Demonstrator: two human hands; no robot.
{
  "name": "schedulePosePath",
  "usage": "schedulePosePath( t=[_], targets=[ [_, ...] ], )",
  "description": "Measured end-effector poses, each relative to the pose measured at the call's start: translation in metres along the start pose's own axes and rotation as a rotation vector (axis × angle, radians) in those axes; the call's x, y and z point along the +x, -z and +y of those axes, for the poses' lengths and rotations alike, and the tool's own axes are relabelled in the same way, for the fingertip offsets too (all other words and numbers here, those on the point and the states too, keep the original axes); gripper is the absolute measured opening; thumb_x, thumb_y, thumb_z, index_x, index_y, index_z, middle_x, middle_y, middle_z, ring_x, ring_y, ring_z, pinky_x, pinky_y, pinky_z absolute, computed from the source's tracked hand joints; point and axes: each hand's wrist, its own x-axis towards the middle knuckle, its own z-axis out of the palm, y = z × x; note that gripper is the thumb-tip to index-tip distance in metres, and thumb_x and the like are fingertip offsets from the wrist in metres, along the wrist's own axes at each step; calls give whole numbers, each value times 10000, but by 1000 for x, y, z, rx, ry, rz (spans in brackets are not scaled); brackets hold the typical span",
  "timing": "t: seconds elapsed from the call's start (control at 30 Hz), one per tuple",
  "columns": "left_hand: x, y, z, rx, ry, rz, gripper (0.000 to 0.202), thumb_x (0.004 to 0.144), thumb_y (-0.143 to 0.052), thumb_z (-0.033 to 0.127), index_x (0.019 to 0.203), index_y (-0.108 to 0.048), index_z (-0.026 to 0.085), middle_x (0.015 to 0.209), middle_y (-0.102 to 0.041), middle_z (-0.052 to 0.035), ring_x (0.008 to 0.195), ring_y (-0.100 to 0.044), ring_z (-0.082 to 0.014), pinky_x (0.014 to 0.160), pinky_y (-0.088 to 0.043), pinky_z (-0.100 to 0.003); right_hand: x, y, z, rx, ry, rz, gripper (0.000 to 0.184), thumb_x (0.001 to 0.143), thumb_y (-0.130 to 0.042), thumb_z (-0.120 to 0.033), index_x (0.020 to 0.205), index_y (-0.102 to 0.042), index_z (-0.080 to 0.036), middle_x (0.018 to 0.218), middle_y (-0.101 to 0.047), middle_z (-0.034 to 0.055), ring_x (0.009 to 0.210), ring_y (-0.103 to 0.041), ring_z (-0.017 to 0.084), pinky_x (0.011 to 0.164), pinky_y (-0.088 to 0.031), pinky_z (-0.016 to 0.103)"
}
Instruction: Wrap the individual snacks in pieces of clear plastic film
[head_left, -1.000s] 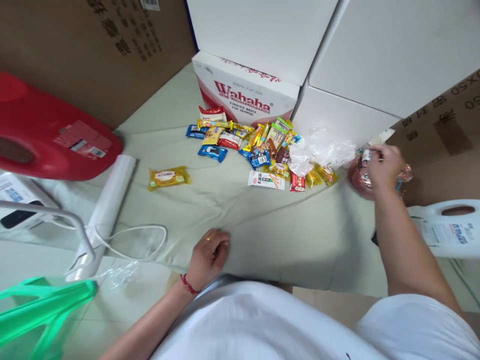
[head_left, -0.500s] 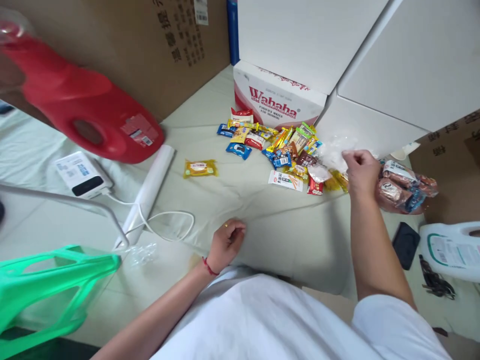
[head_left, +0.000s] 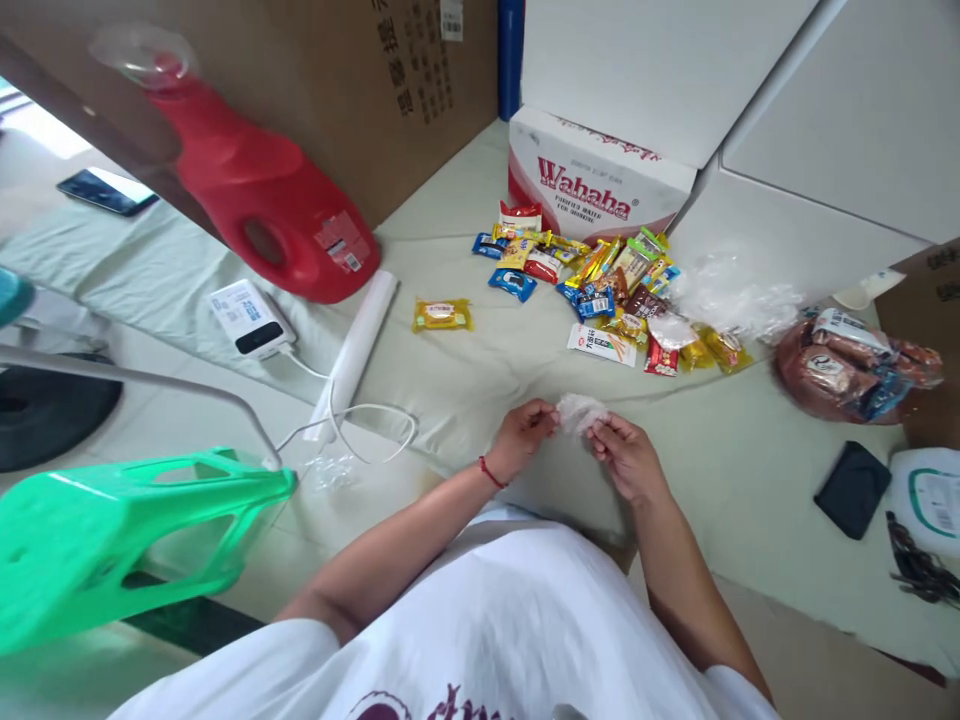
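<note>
Near the front edge of the cloth-covered counter, the left hand and right hand pinch opposite sides of crumpled, translucent plastic film, fingertips closed on it. It looks very light, limp, slippery and easily torn, best gripped by its edges. Behind it lie glossy, crinkled snack packets; a smooth, rigid red jug lies further left.

We count two hands, one held clear-plastic wad, one Wahaha carton, one red jug, one green stool.
</note>
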Motion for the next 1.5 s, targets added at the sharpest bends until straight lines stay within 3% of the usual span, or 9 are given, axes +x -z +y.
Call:
schedulePosePath(
  t=[0.23,0.37,0.47,0.6,0.8,1.07,1.33,1.43,1.5],
  targets=[
    [0,6,13,-237,88,51,408,788,-739,546,812,-495,219,740,-519,45,667,-523,-106,631,-468,-240,1,38,-4,-58,20,26,331,696,-823,-487,688,-625,-221,595,-484,-30,513,-339,101,476,-293,245],
    [-2,6,17,-115,16,102,366,859,-671,552,823,-506,228,636,-493,59,569,-478,-103,553,-392,-238,-8,42,-2,-511,434,332,242,839,-728,-480,834,-687,-242,772,-609,22,690,-506,174,648,-441,303],
    [-3,4,19,-47,-46,67,372,880,-661,556,795,-518,223,600,-497,56,551,-465,-105,561,-384,-256,-17,28,-7,-703,654,232,179,886,-698,-446,973,-726,-292,969,-666,62,875,-579,233,823,-484,379],
    [-5,-2,19,-30,-80,-10,391,896,-659,566,794,-533,210,609,-509,51,563,-465,-99,586,-394,-256,-9,1,2,-753,521,-72,120,856,-711,-413,916,-752,-317,860,-682,41,741,-562,218,733,-466,366],
    [-13,-2,9,-90,-28,134,673,623,-925,429,1148,-554,228,1083,-624,-40,780,-575,-112,720,-488,-266,9,-21,31,-372,228,-21,234,823,-716,-488,812,-683,-257,648,-550,-22,570,-410,138,553,-318,272],
    [-10,14,9,-139,116,64,394,699,-858,504,788,-671,169,722,-604,10,655,-506,-118,624,-394,-262,8,6,12,147,5,-81,333,658,-877,-422,737,-621,-224,633,-448,-56,512,-274,77,473,-261,229],
    [-10,15,17,-49,103,-94,474,782,-771,615,716,-628,168,652,-496,34,611,-429,-96,588,-325,-252,4,42,1,-62,64,8,529,717,-824,-686,1045,-735,-281,1087,-713,51,925,-648,210,700,-544,304],
    [-10,11,17,9,64,-99,411,799,-749,566,826,-677,163,784,-602,-11,721,-523,-136,680,-409,-273,2,26,1,-221,92,-48,448,734,-842,-632,938,-740,-248,897,-708,30,790,-630,185,652,-502,278],
    [-11,10,18,87,-30,112,384,765,-781,490,958,-680,174,944,-652,-42,820,-564,-158,752,-443,-284,2,16,2,-308,125,3,432,785,-796,-633,793,-703,-212,688,-618,-5,599,-520,130,549,-412,249]
  ],
)
